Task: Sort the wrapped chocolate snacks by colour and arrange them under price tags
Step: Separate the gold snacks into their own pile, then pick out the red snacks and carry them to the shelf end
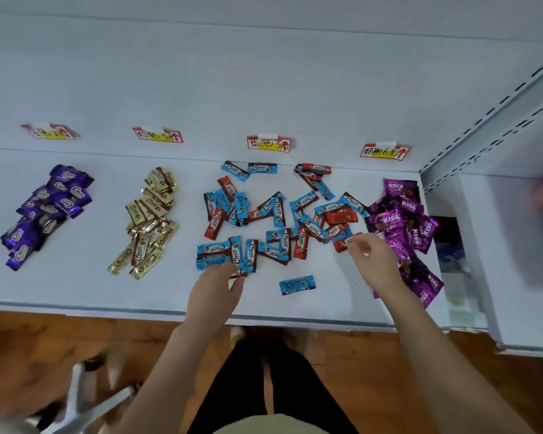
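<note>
Two colours lie mixed in the heap (273, 214), blue and red, mid-shelf under the third of four tags (268, 144). The right hand (372, 258) seems to pinch a red bar (340, 244) at the heap's right edge, though blur hides the fingertips. The left hand (217, 285) rests flat, fingers straight, on blue bars (213, 255). Best to lift the red one clear while the left holds its neighbours down. Three sorted piles flank the heap: a purple pile (47, 211) and gold pile (151, 220) to the left, a magenta pile (405, 227) to the right.
</note>
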